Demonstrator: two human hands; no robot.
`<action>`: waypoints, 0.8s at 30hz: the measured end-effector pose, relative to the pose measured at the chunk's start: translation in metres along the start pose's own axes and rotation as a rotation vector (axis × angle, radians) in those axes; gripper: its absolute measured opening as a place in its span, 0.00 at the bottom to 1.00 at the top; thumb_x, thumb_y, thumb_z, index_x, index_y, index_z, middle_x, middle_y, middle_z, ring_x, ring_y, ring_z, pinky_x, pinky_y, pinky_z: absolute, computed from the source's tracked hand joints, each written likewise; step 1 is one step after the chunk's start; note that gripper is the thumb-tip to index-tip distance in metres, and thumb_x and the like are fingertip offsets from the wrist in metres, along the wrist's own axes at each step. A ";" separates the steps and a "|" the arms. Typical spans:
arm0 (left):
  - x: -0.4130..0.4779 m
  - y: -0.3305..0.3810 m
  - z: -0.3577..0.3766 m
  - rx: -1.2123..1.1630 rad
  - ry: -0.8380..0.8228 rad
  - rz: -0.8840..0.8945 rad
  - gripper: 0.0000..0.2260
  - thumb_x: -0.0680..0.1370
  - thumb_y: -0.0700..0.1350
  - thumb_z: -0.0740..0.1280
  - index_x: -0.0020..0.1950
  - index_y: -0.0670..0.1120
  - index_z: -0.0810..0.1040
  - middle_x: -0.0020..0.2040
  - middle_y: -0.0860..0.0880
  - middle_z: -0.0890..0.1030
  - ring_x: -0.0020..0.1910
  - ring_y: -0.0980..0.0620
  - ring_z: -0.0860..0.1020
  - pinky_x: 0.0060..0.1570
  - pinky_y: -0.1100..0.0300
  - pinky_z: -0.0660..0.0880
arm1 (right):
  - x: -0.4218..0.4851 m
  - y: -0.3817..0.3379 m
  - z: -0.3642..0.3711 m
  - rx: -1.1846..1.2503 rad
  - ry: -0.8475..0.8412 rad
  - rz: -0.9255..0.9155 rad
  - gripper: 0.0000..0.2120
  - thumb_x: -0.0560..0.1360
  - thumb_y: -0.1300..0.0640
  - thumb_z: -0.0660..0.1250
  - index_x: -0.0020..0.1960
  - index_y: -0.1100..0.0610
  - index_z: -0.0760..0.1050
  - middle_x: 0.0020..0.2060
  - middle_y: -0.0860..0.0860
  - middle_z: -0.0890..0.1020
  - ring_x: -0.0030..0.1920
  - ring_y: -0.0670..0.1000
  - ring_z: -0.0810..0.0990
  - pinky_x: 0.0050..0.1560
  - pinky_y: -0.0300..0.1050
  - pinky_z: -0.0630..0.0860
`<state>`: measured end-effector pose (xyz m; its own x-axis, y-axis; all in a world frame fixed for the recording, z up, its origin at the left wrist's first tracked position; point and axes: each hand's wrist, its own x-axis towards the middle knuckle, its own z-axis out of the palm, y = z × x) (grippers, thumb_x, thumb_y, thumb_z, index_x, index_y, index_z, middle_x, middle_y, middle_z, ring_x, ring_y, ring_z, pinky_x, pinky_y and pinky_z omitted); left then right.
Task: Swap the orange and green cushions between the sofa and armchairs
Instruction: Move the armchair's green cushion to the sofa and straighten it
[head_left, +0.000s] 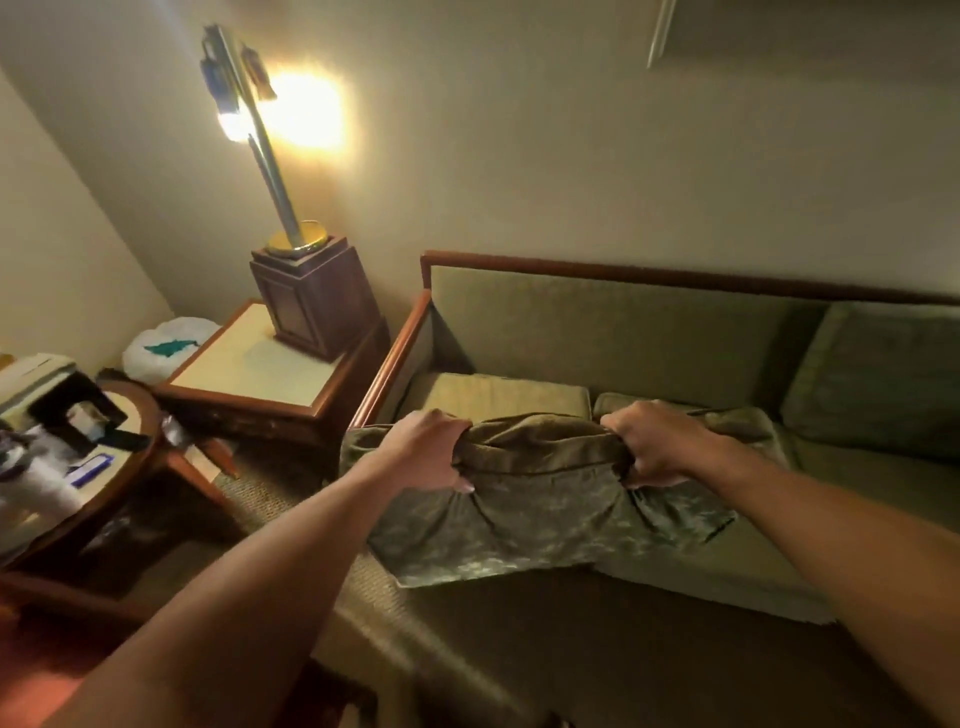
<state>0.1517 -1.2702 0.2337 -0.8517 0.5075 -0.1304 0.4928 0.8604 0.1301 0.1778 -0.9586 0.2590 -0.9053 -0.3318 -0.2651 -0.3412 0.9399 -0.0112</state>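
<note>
I hold a green patterned cushion (545, 504) by its top edge in front of the sofa (597, 322). My left hand (426, 452) grips the cushion's upper left part and my right hand (657, 447) grips its upper right part. The cushion hangs over the front of the sofa's left seat, partly above the floor. Another green cushion (878, 369) leans against the sofa back at the right. No orange cushion is in view.
Left of the sofa stands a wooden side table (249, 374) bearing a lit lamp (306, 291). A white-lined bin (166, 348) sits in the corner. A round table (78, 447) with several items is at the far left. Carpet lies below.
</note>
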 end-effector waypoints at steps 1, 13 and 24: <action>0.022 0.012 -0.005 0.015 0.027 0.021 0.26 0.62 0.65 0.77 0.52 0.52 0.77 0.47 0.52 0.81 0.47 0.48 0.79 0.49 0.53 0.77 | -0.002 0.020 -0.004 0.009 0.021 0.009 0.14 0.63 0.48 0.75 0.44 0.49 0.73 0.46 0.50 0.82 0.48 0.55 0.81 0.43 0.48 0.76; 0.272 0.110 -0.044 0.028 0.078 0.228 0.31 0.61 0.66 0.77 0.58 0.53 0.77 0.51 0.50 0.83 0.51 0.46 0.80 0.49 0.53 0.76 | 0.016 0.233 -0.033 0.104 0.124 0.329 0.16 0.62 0.48 0.76 0.42 0.48 0.70 0.43 0.49 0.82 0.45 0.56 0.81 0.42 0.48 0.76; 0.483 0.158 -0.023 -0.050 0.010 0.316 0.29 0.62 0.65 0.78 0.58 0.55 0.78 0.50 0.53 0.83 0.51 0.49 0.80 0.52 0.55 0.75 | 0.078 0.387 -0.024 0.148 0.065 0.470 0.11 0.66 0.52 0.73 0.44 0.49 0.71 0.45 0.49 0.82 0.48 0.55 0.81 0.49 0.48 0.73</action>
<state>-0.1855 -0.8902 0.2142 -0.6595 0.7488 -0.0660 0.7243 0.6565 0.2109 -0.0313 -0.6227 0.2570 -0.9681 0.1306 -0.2140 0.1429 0.9888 -0.0428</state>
